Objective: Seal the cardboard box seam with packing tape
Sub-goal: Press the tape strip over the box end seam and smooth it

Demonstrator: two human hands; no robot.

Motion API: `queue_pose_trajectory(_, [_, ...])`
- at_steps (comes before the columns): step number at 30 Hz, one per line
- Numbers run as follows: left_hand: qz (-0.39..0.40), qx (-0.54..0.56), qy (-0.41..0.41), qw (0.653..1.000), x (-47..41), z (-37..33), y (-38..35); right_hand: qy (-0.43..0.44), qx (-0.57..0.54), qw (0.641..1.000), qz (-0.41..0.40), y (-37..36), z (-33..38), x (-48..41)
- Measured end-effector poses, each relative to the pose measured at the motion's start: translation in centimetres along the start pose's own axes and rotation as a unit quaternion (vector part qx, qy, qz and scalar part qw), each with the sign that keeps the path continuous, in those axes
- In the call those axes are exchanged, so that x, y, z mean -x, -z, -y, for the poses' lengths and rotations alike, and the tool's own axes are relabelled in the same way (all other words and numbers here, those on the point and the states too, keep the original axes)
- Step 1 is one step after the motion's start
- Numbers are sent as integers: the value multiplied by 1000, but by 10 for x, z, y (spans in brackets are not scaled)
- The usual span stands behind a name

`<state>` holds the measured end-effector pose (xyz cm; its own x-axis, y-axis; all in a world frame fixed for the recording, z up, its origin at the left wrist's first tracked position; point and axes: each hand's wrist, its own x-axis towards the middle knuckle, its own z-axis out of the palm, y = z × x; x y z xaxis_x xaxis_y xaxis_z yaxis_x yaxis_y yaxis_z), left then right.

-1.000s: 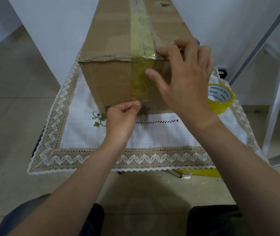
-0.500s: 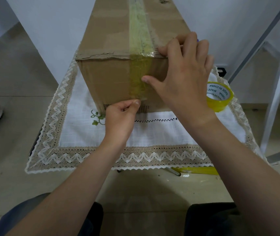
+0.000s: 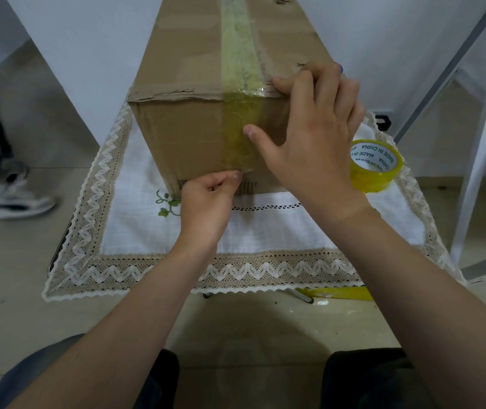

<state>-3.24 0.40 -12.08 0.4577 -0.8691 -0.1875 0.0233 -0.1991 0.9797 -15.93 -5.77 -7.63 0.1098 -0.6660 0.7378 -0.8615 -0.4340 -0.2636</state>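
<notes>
Yellowish tape (image 3: pixel 240 137), pinched at its lower end between thumb and forefinger of left hand (image 3: pixel 206 199), low on near face of box (image 3: pixel 188 137). Left grip closed on tape end, other fingers curled in. Right hand (image 3: pixel 315 134) spread open, clamped on nothing: thumb pressing tape flat against near face, fingers hooked over top edge just right of strip. Box resting on lace-edged cloth (image 3: pixel 265 231) covering surface. Tape already laid along top seam and folded down over near edge; looks mostly stuck, bottom end not yet fully smoothed. Left to do, by the look: rubbing down that last stretch, perhaps far end, hidden from view. Roll (image 3: pixel 376 165) sitting on cloth right of box, apart from both hands.
</notes>
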Motion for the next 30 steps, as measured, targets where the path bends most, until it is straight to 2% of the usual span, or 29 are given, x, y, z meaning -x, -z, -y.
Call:
queue_pose_trajectory(18, [6,2,-4,1000,2,-1,1,30,24,999,33,1,-4,4])
queue_pose_trajectory(26, [5,-4,-5,1000,1,0,1,-11,-39,999,-20,-14,5,10])
queue_pose_trajectory(30, [9,0,-1,1000,-1,2,2,4,-9,1000,-19,-27,0,15])
